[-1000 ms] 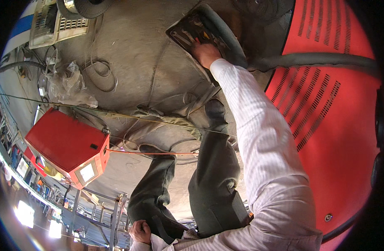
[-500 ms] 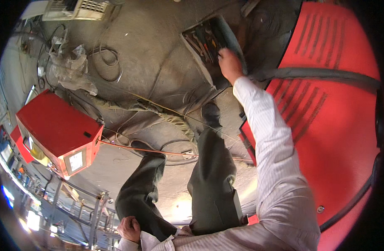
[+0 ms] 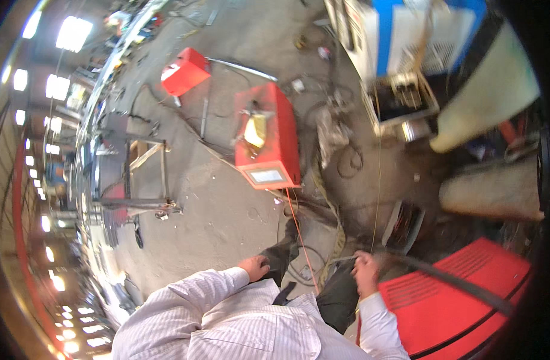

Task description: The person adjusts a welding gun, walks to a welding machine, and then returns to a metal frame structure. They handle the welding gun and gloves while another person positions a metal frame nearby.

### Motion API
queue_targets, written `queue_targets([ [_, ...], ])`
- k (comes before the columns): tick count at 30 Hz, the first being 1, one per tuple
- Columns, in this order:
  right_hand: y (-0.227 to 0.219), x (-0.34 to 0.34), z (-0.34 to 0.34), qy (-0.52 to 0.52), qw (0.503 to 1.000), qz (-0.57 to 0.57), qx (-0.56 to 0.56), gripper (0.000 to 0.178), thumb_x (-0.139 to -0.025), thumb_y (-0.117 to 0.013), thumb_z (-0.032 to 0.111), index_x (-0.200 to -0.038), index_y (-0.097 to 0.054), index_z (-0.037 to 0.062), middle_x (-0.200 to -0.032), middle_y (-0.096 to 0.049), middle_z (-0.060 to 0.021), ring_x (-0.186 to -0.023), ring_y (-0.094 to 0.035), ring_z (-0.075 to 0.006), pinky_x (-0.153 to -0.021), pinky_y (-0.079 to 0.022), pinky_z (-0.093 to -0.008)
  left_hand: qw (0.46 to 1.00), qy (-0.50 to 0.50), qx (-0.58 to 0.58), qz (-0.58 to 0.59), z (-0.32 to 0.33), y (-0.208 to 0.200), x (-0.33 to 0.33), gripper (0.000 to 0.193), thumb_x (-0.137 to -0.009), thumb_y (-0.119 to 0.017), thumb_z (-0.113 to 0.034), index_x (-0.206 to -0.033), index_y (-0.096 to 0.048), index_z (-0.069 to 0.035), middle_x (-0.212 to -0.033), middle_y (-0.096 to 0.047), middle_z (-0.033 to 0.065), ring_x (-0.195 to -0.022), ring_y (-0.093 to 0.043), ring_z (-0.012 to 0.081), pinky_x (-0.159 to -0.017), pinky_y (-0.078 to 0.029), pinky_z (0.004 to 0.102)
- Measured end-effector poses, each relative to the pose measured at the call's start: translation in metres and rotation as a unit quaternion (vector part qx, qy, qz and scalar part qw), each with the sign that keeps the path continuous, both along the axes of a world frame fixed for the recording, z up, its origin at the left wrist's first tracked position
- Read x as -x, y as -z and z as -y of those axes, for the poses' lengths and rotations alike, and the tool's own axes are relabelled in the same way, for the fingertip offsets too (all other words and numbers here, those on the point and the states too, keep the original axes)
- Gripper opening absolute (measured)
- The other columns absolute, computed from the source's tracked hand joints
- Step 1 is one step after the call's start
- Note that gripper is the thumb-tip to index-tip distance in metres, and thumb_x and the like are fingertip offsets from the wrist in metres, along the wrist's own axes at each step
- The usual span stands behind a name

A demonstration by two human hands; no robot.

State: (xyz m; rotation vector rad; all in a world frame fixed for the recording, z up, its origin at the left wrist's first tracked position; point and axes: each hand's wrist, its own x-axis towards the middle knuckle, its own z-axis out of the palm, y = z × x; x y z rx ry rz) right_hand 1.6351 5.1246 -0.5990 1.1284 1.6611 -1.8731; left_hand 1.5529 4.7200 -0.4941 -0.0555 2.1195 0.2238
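Note:
My right hand (image 3: pixel 366 273) is closed with a thin, grey, rod-like metal tool (image 3: pixel 344 258) sticking out of it toward the left, over my right leg. The tool's exact kind cannot be made out. Just beyond this hand, an open tool tray (image 3: pixel 414 231) with dark contents sits on the floor. My left hand (image 3: pixel 254 267) rests on my left leg, its fingers loosely curled and nothing visible in them. Close to my right arm lies a red slotted metal cover (image 3: pixel 431 300), with a dark hose (image 3: pixel 452 282) across it.
A red box-shaped machine (image 3: pixel 278 135) with something yellow on top stands ahead; an orange cable (image 3: pixel 299 225) runs from it toward my legs. Hoses and crumpled plastic (image 3: pixel 333 135) lie on the floor. A metal frame (image 3: pixel 149 174) is at left, a blue-and-white cabinet (image 3: pixel 431 36) at far right.
My right hand has left the tool tray and come back toward my body, with the thin metal tool now showing in it. My view has swung left and up. The left hand stays at my leg.

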Motion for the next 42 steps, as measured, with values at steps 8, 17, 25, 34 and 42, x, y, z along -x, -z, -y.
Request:
queue_targets([
  [8,-0.251,0.067,0.134,-0.233,0.958,-0.077,0.149,0.024,-0.097,-0.061,0.004,-0.113,-0.073,-0.0073,-0.081,-0.070,-0.0074,-0.062,-0.064,-0.0151,-0.058,-0.053,-0.0297,0.926,-0.196,-0.293,-0.136,0.033,-0.154,-0.002,0.048,-0.101,-0.064,-0.033,-0.137,-0.068,-0.001,-0.127,-0.076,0.0168,-0.113,-0.073,0.0293,-0.102,-0.057,0.0404],
  [17,-0.388,0.167,0.425,-0.387,0.894,-0.168,0.150,0.021,-0.100,-0.060,0.001,-0.115,-0.074,-0.0033,-0.084,-0.070,-0.0053,-0.072,-0.065,-0.0121,-0.067,-0.054,-0.0280,0.856,-0.005,-0.374,-0.356,0.234,-0.269,0.054,0.051,-0.099,-0.071,-0.030,-0.146,-0.063,-0.010,-0.131,-0.070,0.0168,-0.115,-0.070,0.0389,-0.097,-0.058,0.0468],
  [25,-0.436,0.232,0.645,-0.506,0.797,-0.237,0.230,0.039,-0.102,-0.073,0.011,-0.138,-0.062,-0.0001,-0.111,-0.068,-0.0030,-0.092,-0.065,-0.0100,-0.082,-0.055,-0.0287,0.799,-0.289,-0.295,-0.437,0.421,-0.299,0.043,0.024,-0.103,-0.069,-0.026,-0.108,-0.077,-0.004,-0.101,-0.077,0.0173,-0.089,-0.074,0.0372,-0.079,-0.058,0.0434],
  [34,-0.413,0.337,0.841,-0.630,0.630,-0.430,0.144,0.049,-0.094,-0.078,0.005,-0.139,-0.059,-0.0005,-0.136,-0.057,-0.0158,-0.119,-0.069,-0.0246,-0.096,-0.060,-0.0364,0.657,-0.448,-0.226,-0.563,0.575,-0.300,0.106,0.033,-0.111,-0.061,-0.029,-0.108,-0.075,0.000,-0.101,-0.074,0.0141,-0.088,-0.071,0.0269,-0.077,-0.055,0.0389],
  [42,-0.410,0.518,1.010,-0.690,0.534,-0.482,0.083,0.039,-0.091,-0.082,0.007,-0.124,-0.063,-0.0001,-0.126,-0.057,-0.0171,-0.100,-0.073,-0.0288,-0.090,-0.061,-0.0385,0.696,-0.505,-0.078,-0.505,0.713,-0.275,0.281,0.042,-0.113,-0.057,-0.037,-0.103,-0.074,0.000,-0.088,-0.071,0.0148,-0.076,-0.070,0.0275,-0.069,-0.054,0.0409],
])
